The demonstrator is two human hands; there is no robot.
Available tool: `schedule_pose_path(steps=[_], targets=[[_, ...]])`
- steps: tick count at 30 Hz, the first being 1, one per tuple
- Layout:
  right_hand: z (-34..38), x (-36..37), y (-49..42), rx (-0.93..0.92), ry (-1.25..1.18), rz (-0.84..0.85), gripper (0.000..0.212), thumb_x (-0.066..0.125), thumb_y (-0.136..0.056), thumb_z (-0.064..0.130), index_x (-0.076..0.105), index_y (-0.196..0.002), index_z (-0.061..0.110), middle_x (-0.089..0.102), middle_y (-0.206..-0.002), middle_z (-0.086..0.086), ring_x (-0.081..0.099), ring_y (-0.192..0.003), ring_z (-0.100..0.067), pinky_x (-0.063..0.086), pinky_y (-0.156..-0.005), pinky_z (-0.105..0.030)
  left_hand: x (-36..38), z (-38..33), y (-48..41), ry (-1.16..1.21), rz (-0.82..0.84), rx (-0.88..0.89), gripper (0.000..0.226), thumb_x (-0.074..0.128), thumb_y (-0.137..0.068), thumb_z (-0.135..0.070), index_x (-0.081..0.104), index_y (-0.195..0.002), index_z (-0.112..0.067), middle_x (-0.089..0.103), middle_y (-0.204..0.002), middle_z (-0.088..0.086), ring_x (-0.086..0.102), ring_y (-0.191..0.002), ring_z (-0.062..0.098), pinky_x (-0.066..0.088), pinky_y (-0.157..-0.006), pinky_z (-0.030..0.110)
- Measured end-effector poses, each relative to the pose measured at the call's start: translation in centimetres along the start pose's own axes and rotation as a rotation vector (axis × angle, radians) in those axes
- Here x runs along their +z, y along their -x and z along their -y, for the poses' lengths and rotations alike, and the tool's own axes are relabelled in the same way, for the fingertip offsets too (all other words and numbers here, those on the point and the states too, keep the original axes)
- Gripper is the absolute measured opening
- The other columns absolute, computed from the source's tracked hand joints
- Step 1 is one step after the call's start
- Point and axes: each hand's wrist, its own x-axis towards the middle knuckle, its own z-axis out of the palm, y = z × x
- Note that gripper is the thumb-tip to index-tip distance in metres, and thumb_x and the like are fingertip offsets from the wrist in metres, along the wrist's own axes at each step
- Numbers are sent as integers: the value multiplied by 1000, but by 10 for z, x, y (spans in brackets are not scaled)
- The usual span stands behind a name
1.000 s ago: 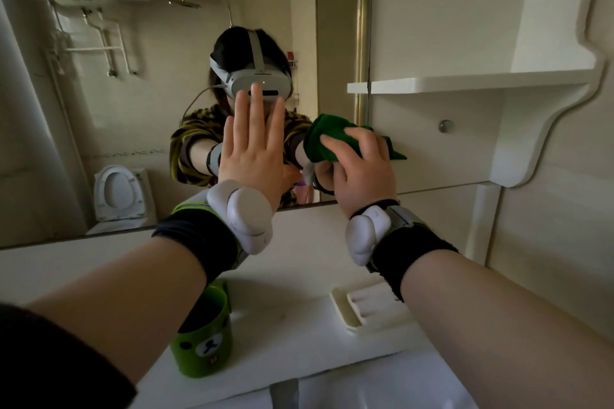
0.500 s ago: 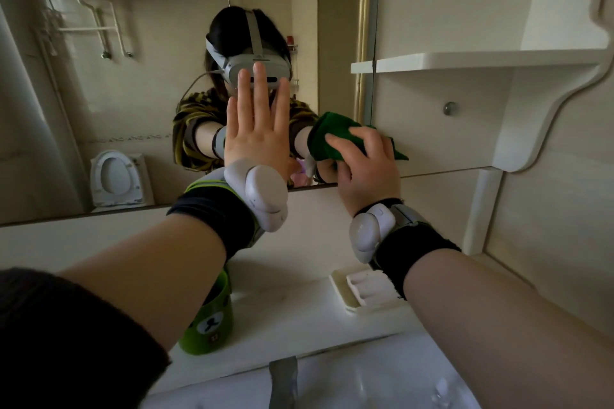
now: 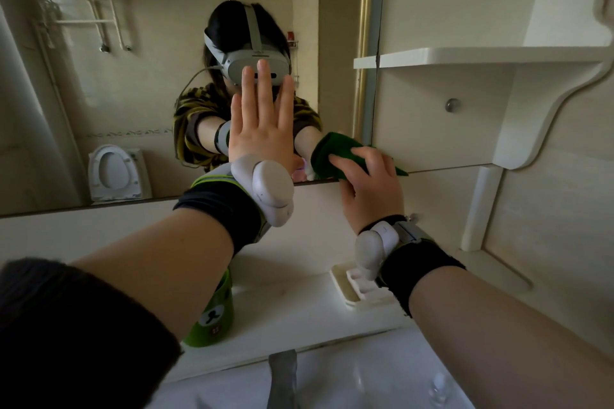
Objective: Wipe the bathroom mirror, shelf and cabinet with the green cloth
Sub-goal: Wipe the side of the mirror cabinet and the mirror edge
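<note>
Where the right hand (image 3: 372,192) holds it, the green cloth (image 3: 332,151) is bunched.

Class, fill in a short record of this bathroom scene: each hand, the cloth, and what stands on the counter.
Left hand: open, fingers straight, flat on the mirror
Right hand: holds the green cloth
Cloth place: against the mirror's lower right corner
Counter: green cup at left, white soap dish at right
Shelf: white, right of the mirror

Part of green cloth (image 3: 335,150) under right hand (image 3: 372,190)
</note>
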Motion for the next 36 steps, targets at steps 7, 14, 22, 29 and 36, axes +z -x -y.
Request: schedule_pose_path(steps=[7, 14, 22, 29, 36], targets=[[0, -5, 9, 18, -12, 94, 39, 73, -64, -6, 72, -98, 14, 62, -97, -19, 57, -81, -43, 51, -60, -39, -1, 0, 0, 14, 6, 7, 100, 57, -82, -48, -10, -149, -17, -18, -154, 17, -15, -142, 34, -7, -115, 42], [1, -12, 12, 92, -26, 282, 40, 63, -73, -6, 68, -106, 16, 56, -108, -19, 50, -91, -42, 44, -66, -38, -1, 1, 0, 11, 17, 15, 100, 38, -74, -62, -9, -150, -17, -18, -154, 18, -15, -142, 34, -8, -114, 41], [-9, -23, 11, 49, 52, 702, 39, 55, -84, 6, 55, -119, 23, 40, -123, -6, 36, -113, -28, 42, -92, -38, 6, 8, -5, 17, 58, 47, 109, 62, -79, -53, -13, -148, -15, -19, -154, 16, -15, -142, 33, -11, -112, 44], [-11, -53, 15, 175, 5, 760, 38, 51, -87, 11, 54, -122, 27, 38, -125, -1, 34, -113, -23, 35, -97, -31, -8, 6, -1, 16, 47, -3, 76, 23, -86, -51, 0, -150, -19, -12, -155, 15, -9, -143, 32, 3, -114, 40], [0, -85, 4, 199, -77, 750, 37, 55, -86, 11, 59, -120, 25, 45, -124, -8, 46, -113, -28, 38, -100, -34, -47, 5, -2, 153, 96, -9, 60, 51, -92, -27, 25, -146, -18, 4, -157, 8, 2, -144, 26, 16, -115, 45]])
